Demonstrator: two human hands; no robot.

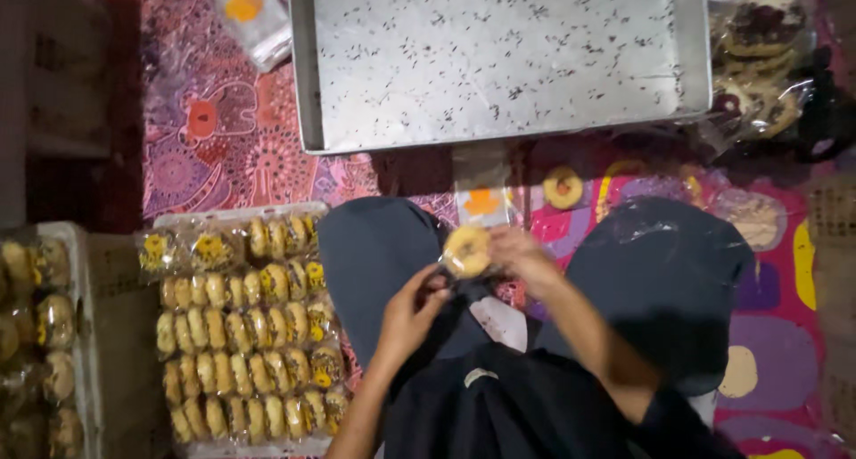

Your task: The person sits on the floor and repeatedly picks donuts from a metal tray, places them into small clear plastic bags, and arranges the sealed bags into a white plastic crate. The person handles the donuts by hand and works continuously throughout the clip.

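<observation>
- Patterned pink mat (223, 129) underfoot; big metal tray (499, 57) sits bare.
- Packed pastries (241, 334) fill rows at left.
- Right hand (526, 258) pinches a round pastry (467, 250); left hand (410, 312) fingers pinch its wrapper.
- One loose pastry (563, 188) waits unwrapped.

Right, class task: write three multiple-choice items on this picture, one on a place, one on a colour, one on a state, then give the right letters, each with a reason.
1. Where do the stacked packed pastries lie?
A. beside the person's left knee
B. on the metal tray
C. on the person's lap

2. What colour is the metal tray?
A. red
B. silver-grey
C. green

3. What is the state of the round pastry at the hands?
A. lying loose on the mat
B. resting on the tray
C. held up between both hands

Answers: 1 A, the rows sit by the left knee. 2 B, the tray is silver-grey with dark specks. 3 C, the left hand and right hand both grip it above the lap.
</observation>
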